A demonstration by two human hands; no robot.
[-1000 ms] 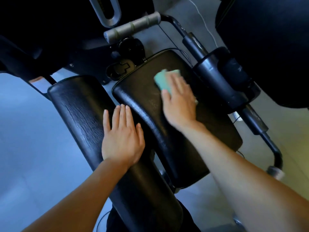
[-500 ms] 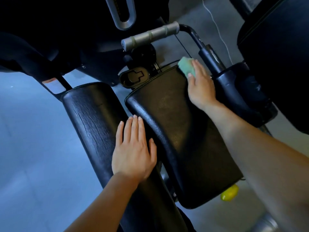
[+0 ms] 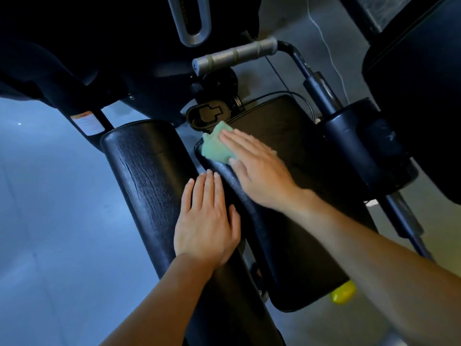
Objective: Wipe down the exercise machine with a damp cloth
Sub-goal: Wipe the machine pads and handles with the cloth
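Green cloth [image 3: 215,146] at centre frame, pressed flat-fingered by right hand [image 3: 259,168] onto upper-left corner of right pad [image 3: 294,221]. Pad's long axis runs toward lower right. Left hand [image 3: 205,221] flat, bracing left pad [image 3: 147,176].

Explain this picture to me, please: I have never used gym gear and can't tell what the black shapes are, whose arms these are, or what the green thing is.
The picture comes from a camera worn on the person's head, looking down, so the two arms are the wearer's own. The long black shapes are padded cushions of an exercise machine. The left hand rests flat on the left pad, seemingly for support. The right hand presses a green cloth flat against the near top corner of the right pad, wiping it; its fingers lie straight. Above sits a grey handle grip. A yellow object peeks out under the right pad; I cannot tell what it is.
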